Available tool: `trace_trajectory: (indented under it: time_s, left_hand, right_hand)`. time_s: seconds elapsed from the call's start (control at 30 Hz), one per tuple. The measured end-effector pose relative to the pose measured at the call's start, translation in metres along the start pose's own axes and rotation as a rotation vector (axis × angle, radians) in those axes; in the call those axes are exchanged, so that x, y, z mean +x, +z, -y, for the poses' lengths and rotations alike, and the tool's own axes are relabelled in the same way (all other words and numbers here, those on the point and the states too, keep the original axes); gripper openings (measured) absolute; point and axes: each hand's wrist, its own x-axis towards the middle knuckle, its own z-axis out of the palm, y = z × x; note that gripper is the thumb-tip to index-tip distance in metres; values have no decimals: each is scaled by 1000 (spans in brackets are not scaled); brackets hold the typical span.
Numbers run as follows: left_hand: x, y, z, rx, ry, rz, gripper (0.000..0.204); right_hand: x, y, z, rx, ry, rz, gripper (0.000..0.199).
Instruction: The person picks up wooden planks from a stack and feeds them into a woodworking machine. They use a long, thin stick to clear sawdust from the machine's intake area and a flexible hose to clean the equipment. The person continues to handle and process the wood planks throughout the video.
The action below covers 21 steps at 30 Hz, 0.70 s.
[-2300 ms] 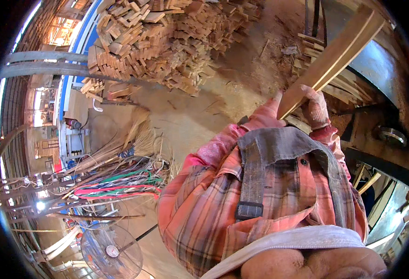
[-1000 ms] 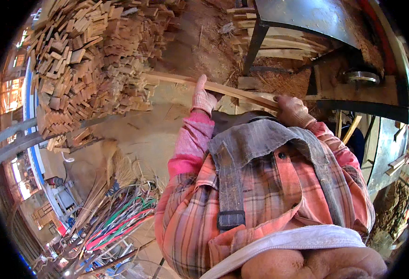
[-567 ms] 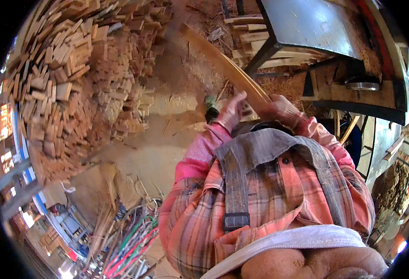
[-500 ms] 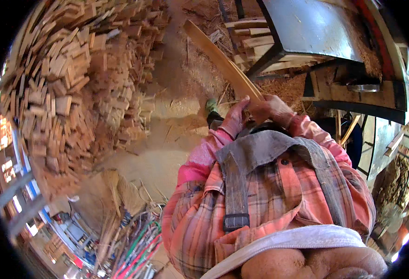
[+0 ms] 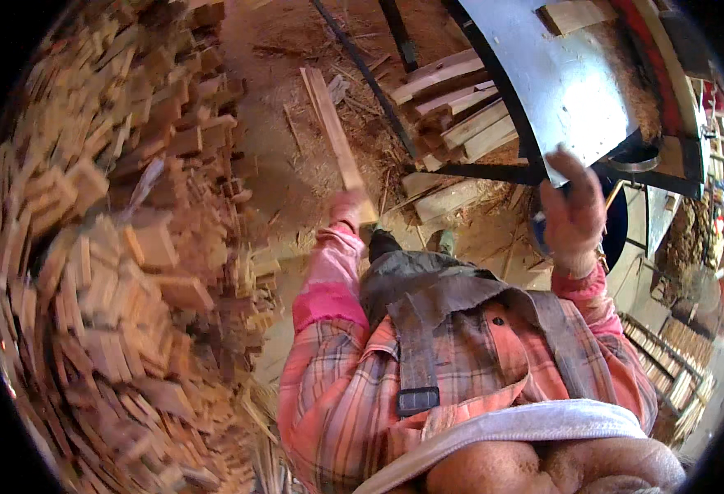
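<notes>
My left hand (image 5: 347,209) is closed around the near end of a long, narrow wooden board (image 5: 335,132), which points away from me over the littered floor. My right hand (image 5: 574,212) is off the board, raised with its fingers apart and nothing in it. It is close to the near corner of a shiny metal-topped table (image 5: 527,58). A short piece of wood (image 5: 576,16) lies at the far part of that tabletop.
A large heap of wood offcuts (image 5: 123,280) fills the left side. Beneath the table, several planks (image 5: 481,132) are stacked. A dark blue round container (image 5: 617,218) stands by my right hand. Shavings and scraps (image 5: 284,107) cover the floor ahead.
Both hands were on the board; now only the left holds it, moved to the left. My right hand has let go and swung right toward the table. The view has turned.
</notes>
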Motion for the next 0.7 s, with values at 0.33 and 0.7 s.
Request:
trace_trajectory:
  time_s: [0.33, 0.7]
  left_hand:
    - [142, -54, -113, 143, 89, 60, 41]
    - [165, -94, -260, 171, 426, -275, 56]
  right_hand:
    - [22, 28, -71, -690, 160, 14, 63]
    - [55, 21, -70, -636, 104, 19, 61]
